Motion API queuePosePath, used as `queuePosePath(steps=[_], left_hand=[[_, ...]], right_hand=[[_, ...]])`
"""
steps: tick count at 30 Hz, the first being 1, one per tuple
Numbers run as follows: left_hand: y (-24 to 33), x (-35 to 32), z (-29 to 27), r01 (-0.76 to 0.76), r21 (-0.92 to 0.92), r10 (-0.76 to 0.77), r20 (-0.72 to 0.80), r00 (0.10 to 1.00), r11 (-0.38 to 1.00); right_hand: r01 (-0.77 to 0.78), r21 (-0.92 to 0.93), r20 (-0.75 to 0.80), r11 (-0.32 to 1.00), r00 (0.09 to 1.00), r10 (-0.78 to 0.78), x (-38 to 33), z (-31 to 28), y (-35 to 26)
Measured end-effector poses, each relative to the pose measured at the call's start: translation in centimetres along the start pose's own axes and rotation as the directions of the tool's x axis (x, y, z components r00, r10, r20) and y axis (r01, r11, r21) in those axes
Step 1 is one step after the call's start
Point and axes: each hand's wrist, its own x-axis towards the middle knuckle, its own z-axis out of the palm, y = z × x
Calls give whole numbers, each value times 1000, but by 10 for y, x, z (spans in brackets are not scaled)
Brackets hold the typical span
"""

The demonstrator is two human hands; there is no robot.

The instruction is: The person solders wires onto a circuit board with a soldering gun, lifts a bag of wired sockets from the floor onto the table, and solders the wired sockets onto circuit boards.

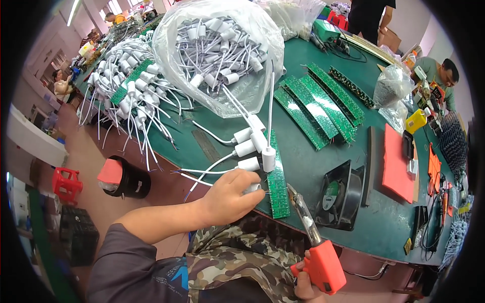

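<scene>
My left hand (pixel 230 197) is closed around a white cylindrical cap (pixel 252 188), mostly hidden by the fingers, beside a narrow green circuit board strip (pixel 278 194) at the table's near edge. Several similar white caps with wire leads (pixel 246 148) are lined up along the board's left side. One more cap (pixel 269 159) stands against the strip, its white wire pointing up. Low on the right, my right hand (pixel 305 285) grips a red-handled soldering gun (pixel 326 265). The gun's metal tip is close to the strip's right edge; whether they touch I cannot tell.
A clear plastic bag (pixel 166 48) full of wired caps sits ahead, with a loose pile (pixel 134 96) at its left. Stacked green boards (pixel 321 108), a black fan (pixel 343 197) and a red pad (pixel 396 164) lie rightward. A black bin (pixel 136 184) stands left; people work beyond.
</scene>
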Motion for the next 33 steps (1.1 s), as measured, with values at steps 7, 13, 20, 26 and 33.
queuePosePath(steps=[7,13,20,26,33], left_hand=[[-7,5,7,-24,128,32,-65,997,992],[-11,12,13,-14,150,31,-111,993,989],[-12,10,13,-2,194,19,-86,996,981],[-16,9,13,-17,170,32,-86,996,985],[-17,8,14,-20,164,35,-90,995,986]], right_hand=[[-2,-1,52,1000,999,2,10,-6,-5],[-24,-46,41,999,999,26,16,-4,-1],[101,-107,57,989,994,-95,11,-3,26],[39,10,49,999,998,-39,25,3,23],[55,36,35,998,998,-56,30,4,20]])
